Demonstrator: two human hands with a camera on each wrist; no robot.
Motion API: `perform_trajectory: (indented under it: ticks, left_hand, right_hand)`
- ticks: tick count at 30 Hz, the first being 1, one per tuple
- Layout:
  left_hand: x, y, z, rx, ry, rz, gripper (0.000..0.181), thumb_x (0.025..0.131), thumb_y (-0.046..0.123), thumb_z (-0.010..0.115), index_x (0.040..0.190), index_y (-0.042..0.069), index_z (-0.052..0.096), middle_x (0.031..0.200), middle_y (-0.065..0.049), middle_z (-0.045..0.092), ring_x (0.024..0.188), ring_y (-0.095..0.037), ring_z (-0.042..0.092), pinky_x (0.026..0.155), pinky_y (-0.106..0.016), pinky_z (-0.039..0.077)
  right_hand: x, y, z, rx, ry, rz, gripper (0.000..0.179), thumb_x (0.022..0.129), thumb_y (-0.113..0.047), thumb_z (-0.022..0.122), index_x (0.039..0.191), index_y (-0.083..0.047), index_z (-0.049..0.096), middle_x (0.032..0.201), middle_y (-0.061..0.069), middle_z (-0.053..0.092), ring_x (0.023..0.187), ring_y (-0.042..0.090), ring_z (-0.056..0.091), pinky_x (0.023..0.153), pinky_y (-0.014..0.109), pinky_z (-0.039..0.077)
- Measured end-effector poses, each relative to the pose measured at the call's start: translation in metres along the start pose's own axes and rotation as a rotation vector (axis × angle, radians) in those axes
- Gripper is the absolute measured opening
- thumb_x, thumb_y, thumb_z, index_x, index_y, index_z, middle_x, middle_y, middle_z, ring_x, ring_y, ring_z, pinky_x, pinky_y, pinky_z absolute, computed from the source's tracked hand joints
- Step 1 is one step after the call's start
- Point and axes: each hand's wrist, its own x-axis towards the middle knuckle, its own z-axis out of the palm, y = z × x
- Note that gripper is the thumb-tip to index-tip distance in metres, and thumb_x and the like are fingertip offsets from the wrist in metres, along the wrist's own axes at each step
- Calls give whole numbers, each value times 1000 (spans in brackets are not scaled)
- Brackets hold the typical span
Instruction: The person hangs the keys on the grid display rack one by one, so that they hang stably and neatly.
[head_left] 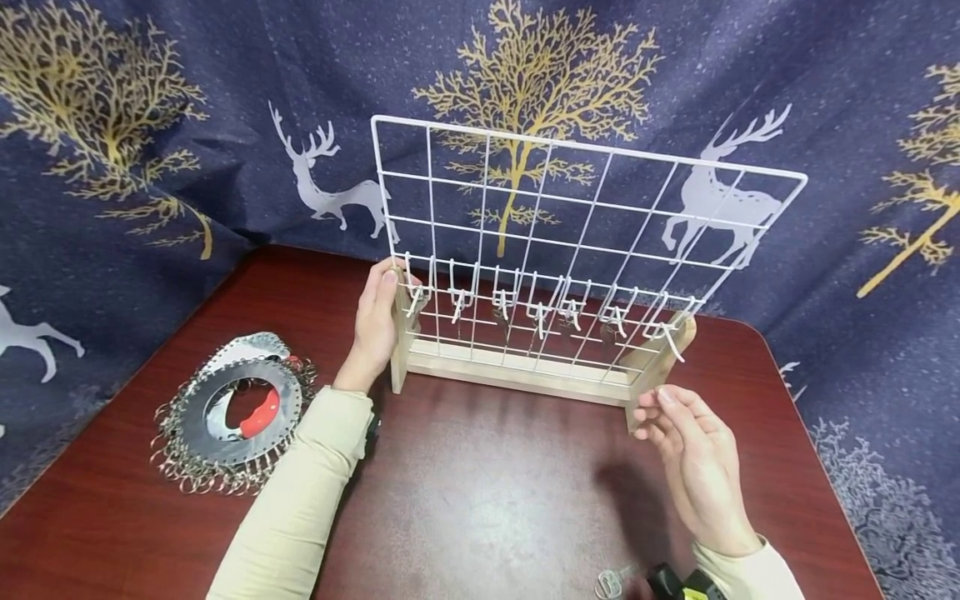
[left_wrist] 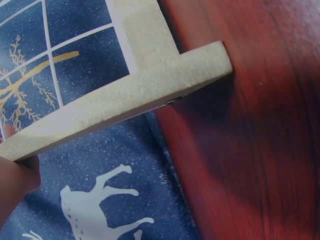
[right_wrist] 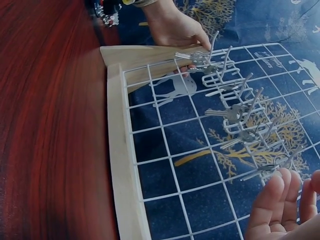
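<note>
A white wire grid rack (head_left: 551, 143) stands on a pale wooden base (head_left: 517, 380) on the table. My left hand (head_left: 375, 329) grips the rack's left wooden upright (left_wrist: 135, 90), thumb on the near side. Across the lower part of the grid runs a row of white hooks (head_left: 663, 331). Metal keys (right_wrist: 232, 113) hang from several of them; in the head view the rightmost hook shows none. My right hand (head_left: 701, 467) is beside the rack's right end, fingers loosely bent, thumb near the forefinger, nothing visible between them.
On the left of the table lies a grey ring-shaped plate (head_left: 202, 417) edged with many small metal rings, with a red piece (head_left: 261, 414) in its opening. A small metal key with a ring (head_left: 610, 585) lies at the near edge. Behind hangs a blue patterned cloth (head_left: 330, 50).
</note>
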Motion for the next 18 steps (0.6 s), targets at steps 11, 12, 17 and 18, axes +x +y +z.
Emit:
perform_trajectory:
  ticks: [11,12,17,18]
  left_hand:
    - [-1,0,2,0,0,10,30,106,19,33,117,-5,46,93,-3,59,71,-12,58,49,-24,47]
    - [-1,0,2,-1,0,8,30,106,19,33,118,-5,46,93,-3,59,71,-11,58,49,-24,47]
    - [-1,0,2,-9,7,7,25,106,19,33,115,4,51,93,-7,58,71,-12,58,51,-24,47]
    - [-1,1,2,-17,7,5,23,106,19,33,115,6,51,94,-8,58,70,-12,58,50,-24,47]
  right_hand:
    - [-10,-1,-9,-265,-28,96,14,101,-5,50,103,2,62,95,7,68,84,16,66,70,26,55]
    - [-12,-1,-10,-325,-39,116,14,101,-5,50,103,4,61,95,8,68,84,16,66,71,27,55]
    - [-21,1,-17,-696,-141,198,16,98,-9,57,103,6,61,90,17,67,79,19,66,71,29,55]
    - [-23,2,-19,-752,-184,205,16,97,-9,59,102,6,61,90,18,67,79,19,65,71,29,55]
